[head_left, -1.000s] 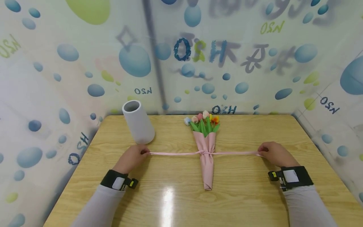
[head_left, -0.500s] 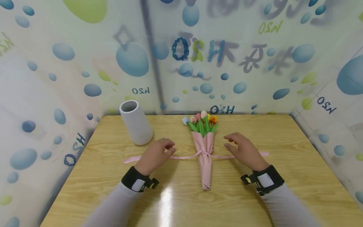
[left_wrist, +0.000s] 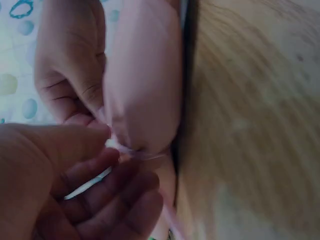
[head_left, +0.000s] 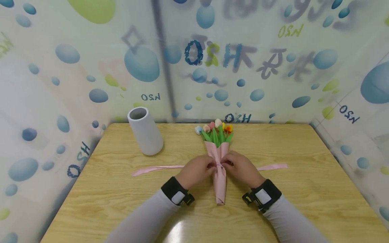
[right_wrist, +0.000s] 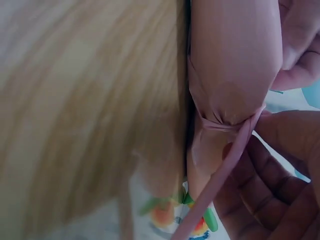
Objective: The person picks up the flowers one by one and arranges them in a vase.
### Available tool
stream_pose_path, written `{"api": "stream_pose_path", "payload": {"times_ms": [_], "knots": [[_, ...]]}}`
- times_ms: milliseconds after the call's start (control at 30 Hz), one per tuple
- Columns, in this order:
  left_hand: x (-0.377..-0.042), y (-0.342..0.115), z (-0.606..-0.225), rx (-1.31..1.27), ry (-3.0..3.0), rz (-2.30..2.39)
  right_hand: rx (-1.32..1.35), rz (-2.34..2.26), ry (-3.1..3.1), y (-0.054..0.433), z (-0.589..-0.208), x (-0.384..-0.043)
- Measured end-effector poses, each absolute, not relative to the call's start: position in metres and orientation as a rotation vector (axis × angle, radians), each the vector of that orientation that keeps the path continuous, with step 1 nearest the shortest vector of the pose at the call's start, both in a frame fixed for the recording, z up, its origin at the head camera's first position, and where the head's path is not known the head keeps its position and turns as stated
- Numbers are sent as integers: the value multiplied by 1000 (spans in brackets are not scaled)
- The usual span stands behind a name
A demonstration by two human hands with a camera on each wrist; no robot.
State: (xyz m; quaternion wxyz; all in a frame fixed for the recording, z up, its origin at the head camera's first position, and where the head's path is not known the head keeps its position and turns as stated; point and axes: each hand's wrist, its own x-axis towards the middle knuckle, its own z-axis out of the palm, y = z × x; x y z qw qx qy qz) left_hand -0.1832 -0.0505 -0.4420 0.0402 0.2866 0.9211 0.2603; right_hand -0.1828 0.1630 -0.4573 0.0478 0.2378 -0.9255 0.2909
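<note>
At the gathered waist of a bouquet [head_left: 217, 150] lying in smooth pink wrap [head_left: 221, 187] on the wood-grained table [head_left: 310, 145], pinching the slender ribbon [right_wrist: 220, 174] with left hand [head_left: 196, 171] and right hand [head_left: 243, 169]. Topped with rounded blooms [head_left: 212, 126] and blade-like green leaves [head_left: 215, 137], well right of a tapering white vase [head_left: 148, 136].

Flower bouquet [head_left: 216, 137] and ribbon [right_wrist: 220, 172]
Bouquet lies flat: multicolored blooms [head_left: 212, 125] and green leaves [head_left: 215, 137] toward 12 o'clock, pink wrapper [head_left: 220, 189] tapering toward 6 o'clock. Pink ribbon cinches the wrapper mid-length; 2 tails [head_left: 146, 170] extend toward 9 and 3 o'clock.
</note>
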Motion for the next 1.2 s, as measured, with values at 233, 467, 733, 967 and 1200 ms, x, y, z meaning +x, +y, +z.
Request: {"api": "stream_pose_path", "payload": {"times_ms": [233,467,733,967,1200], "knots": [[-182,-42,-452,774,2953,757,757,864,-2840,163,-460,-185],[-187,-39,-456,736,2976,769,785,844,-2868,161,-459,-188],[-188,-34,-458,758,2941,689,813,793,-2929,159,-458,-188],[-188,-38,-457,718,2871,738,800,775,-2956,161,-457,-188],[-188,-48,-455,690,2854,759,777,791,-2938,172,-459,-190]]}}
